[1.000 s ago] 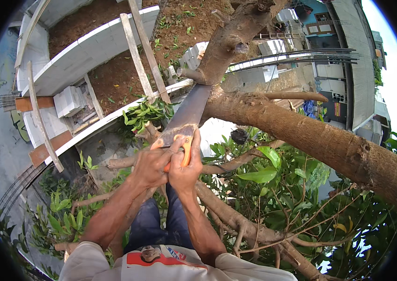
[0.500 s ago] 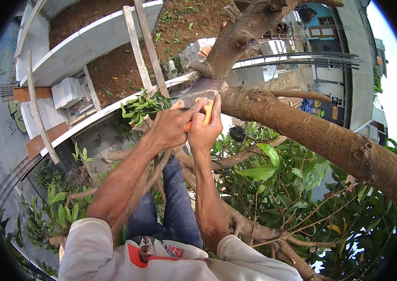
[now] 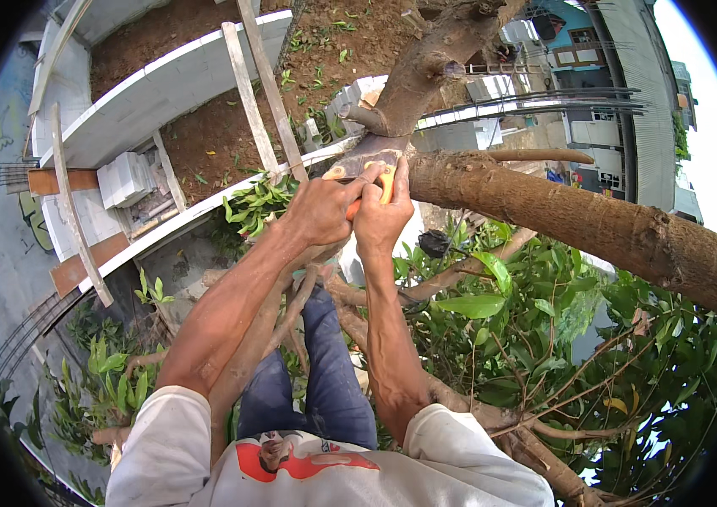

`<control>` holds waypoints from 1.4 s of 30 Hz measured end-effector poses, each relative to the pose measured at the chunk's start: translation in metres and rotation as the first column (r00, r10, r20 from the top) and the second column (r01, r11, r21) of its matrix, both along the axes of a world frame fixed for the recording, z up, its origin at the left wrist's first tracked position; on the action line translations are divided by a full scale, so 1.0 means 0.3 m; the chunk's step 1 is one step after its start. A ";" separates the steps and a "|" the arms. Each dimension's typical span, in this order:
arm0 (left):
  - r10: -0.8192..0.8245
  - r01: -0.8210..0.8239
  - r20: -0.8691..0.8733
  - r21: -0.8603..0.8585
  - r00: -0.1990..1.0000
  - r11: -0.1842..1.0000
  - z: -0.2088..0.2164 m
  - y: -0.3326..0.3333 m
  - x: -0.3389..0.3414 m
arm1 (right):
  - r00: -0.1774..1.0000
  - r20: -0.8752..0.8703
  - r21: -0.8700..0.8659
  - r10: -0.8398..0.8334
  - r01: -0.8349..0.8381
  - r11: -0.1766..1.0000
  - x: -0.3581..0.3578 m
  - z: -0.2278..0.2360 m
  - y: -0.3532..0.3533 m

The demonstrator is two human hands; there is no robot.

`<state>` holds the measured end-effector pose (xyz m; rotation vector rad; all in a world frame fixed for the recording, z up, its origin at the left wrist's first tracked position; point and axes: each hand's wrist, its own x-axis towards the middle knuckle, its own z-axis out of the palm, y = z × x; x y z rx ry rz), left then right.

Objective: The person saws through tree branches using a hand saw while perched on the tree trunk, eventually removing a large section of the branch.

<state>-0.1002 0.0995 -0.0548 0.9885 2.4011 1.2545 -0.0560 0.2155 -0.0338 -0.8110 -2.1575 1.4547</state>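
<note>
Both of my hands close round the orange and yellow handle of what looks like a handsaw (image 3: 387, 182). My left hand (image 3: 322, 209) comes in from the left, its fingers reaching over to the handle. My right hand (image 3: 382, 221) grips from the near right side. Just beyond the hands is a fork where a thick upright limb (image 3: 413, 89) meets a long limb (image 3: 561, 209) running to the right. The handle lies against this fork. Its blade is hard to make out against the smooth dark wood, and my fingers cover part of the handle.
Leafy branches (image 3: 536, 355) spread below right, and more boughs cross beneath my arms near my legs. A leaf cluster (image 3: 255, 203) hangs left of my hands. Far below are pale block walls (image 3: 181, 80), wooden planks (image 3: 250, 97), bare soil and cables (image 3: 536, 108).
Both hands have shifted slightly forward and right, still on the handle. The whole view has moved a little, too.
</note>
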 end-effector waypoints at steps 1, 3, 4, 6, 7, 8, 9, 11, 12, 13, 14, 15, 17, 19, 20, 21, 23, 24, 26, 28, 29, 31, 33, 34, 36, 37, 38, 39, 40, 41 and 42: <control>0.013 -0.013 0.004 -0.004 1.000 1.000 0.014 -0.004 -0.003 | 0.999 0.038 -0.082 0.011 -0.008 0.997 0.000 0.016 -0.006; 0.037 -0.039 0.048 0.047 0.998 0.998 0.035 -0.063 0.130 | 0.996 0.067 -0.078 0.067 -0.062 0.995 0.149 0.042 -0.090; 0.082 -0.087 0.047 0.093 0.995 0.992 0.056 -0.151 0.259 | 0.992 0.039 0.004 0.121 -0.121 0.993 0.273 0.042 -0.162; 0.122 -0.124 0.027 0.169 0.992 0.978 0.113 -0.255 0.443 | 0.979 0.069 0.093 0.190 -0.195 0.976 0.518 0.111 -0.294; 0.135 -0.137 0.023 0.181 0.991 0.974 0.149 -0.296 0.476 | 0.981 0.056 -0.061 0.185 -0.181 0.982 0.567 0.175 -0.360; 0.130 -0.131 0.017 0.205 0.991 0.970 0.155 -0.297 0.469 | 0.981 0.053 -0.063 0.185 -0.182 0.981 0.532 0.159 -0.335; 0.104 -0.109 0.036 0.191 0.994 0.975 0.128 -0.259 0.414 | 0.986 0.040 -0.013 0.160 -0.160 0.987 0.463 0.125 -0.275; 0.041 -0.052 0.117 0.094 0.992 0.994 0.062 -0.171 0.219 | 0.992 0.074 -0.044 0.100 -0.097 0.994 0.219 0.097 -0.176; 0.038 -0.041 0.074 0.037 0.997 0.998 0.028 -0.076 0.067 | 0.990 0.127 -0.091 0.057 -0.046 0.995 0.055 0.087 -0.094; 0.073 -0.073 -0.057 0.009 0.996 0.997 -0.036 -0.024 -0.029 | 0.997 0.056 -0.131 0.054 -0.047 0.990 -0.046 0.060 -0.051; 0.071 -0.071 0.010 0.020 0.997 0.997 0.055 0.076 -0.015 | 1.000 0.011 -0.115 0.002 -0.001 0.993 -0.043 0.030 0.076; 0.038 -0.034 0.056 -0.063 0.998 0.997 0.074 0.051 0.025 | 0.996 0.073 -0.119 0.041 -0.033 0.992 0.009 0.045 0.054; 0.038 -0.030 0.098 -0.077 0.994 0.997 0.093 -0.052 0.162 | 0.991 0.107 -0.207 0.079 -0.056 0.977 0.193 0.089 -0.055; 0.081 -0.086 0.070 0.061 0.994 0.994 0.146 -0.275 0.480 | 0.979 0.100 -0.102 0.180 -0.170 0.980 0.476 0.133 -0.254; 0.112 -0.112 0.006 0.105 0.994 0.988 0.186 -0.323 0.523 | 0.980 0.085 -0.211 0.179 -0.158 0.965 0.540 0.176 -0.326; 0.114 -0.114 -0.001 0.100 0.993 0.988 0.168 -0.300 0.492 | 0.977 0.089 -0.173 0.192 -0.175 0.969 0.529 0.168 -0.305; 0.090 -0.090 -0.004 0.056 0.996 0.994 0.139 -0.166 0.332 | 0.981 0.104 -0.135 0.166 -0.152 0.979 0.427 0.158 -0.187; 0.065 -0.064 0.058 -0.016 0.996 0.998 0.118 -0.084 0.214 | 0.983 0.129 -0.115 0.133 -0.118 0.986 0.260 0.151 -0.093; 0.050 -0.049 0.070 -0.017 0.996 0.999 0.044 0.049 -0.075 | 0.980 0.175 -0.092 0.094 -0.079 0.993 -0.098 0.145 0.044; 0.053 -0.052 0.045 -0.029 0.998 0.998 0.043 0.129 -0.032 | 0.990 0.130 -0.139 0.046 -0.027 0.990 -0.079 0.059 0.187; 0.048 -0.040 0.098 -0.085 0.994 0.996 0.081 0.079 0.042 | 0.985 0.162 -0.125 0.058 -0.038 0.991 0.001 0.071 0.149; 0.067 -0.058 0.167 -0.060 0.984 0.997 0.172 -0.120 0.327 | 0.977 0.160 -0.072 0.140 -0.130 0.989 0.299 0.153 -0.061; 0.098 -0.096 0.125 -0.015 0.987 0.995 0.220 -0.190 0.389 | 0.970 0.108 -0.019 0.218 -0.217 0.976 0.502 0.237 -0.233; 0.092 -0.092 0.139 -0.010 0.986 0.996 0.210 -0.164 0.360 | 0.965 0.146 -0.113 0.216 -0.200 0.973 0.533 0.261 -0.233; 0.082 -0.083 0.168 -0.005 0.982 0.997 0.198 -0.096 0.290 | 0.975 0.121 -0.064 0.186 -0.179 0.982 0.372 0.211 -0.106; 0.067 -0.053 0.199 -0.076 0.978 0.996 0.175 -0.058 0.191 | 0.980 0.107 -0.070 0.170 -0.163 0.984 0.242 0.187 -0.060; 0.052 -0.021 0.224 -0.140 0.973 0.990 0.168 -0.016 0.083 | 0.988 0.080 -0.088 0.132 -0.125 0.988 0.079 0.152 0.005; 0.037 -0.031 0.046 -0.124 0.998 0.992 0.068 0.047 -0.066 | 0.993 0.059 -0.104 0.098 -0.091 0.990 -0.084 0.113 0.060; 0.044 -0.038 0.050 -0.116 0.998 0.992 0.073 0.114 -0.065 | 0.998 0.045 -0.101 0.050 -0.045 0.994 -0.129 0.062 0.165; 0.058 -0.049 0.064 -0.137 0.996 0.989 0.092 0.129 -0.055 | 0.995 0.069 -0.078 0.070 -0.065 0.995 -0.095 0.052 0.153; 0.067 -0.049 0.103 -0.169 0.992 0.984 0.111 0.106 -0.018 | 0.992 0.092 -0.058 0.090 -0.084 0.995 -0.050 0.043 0.133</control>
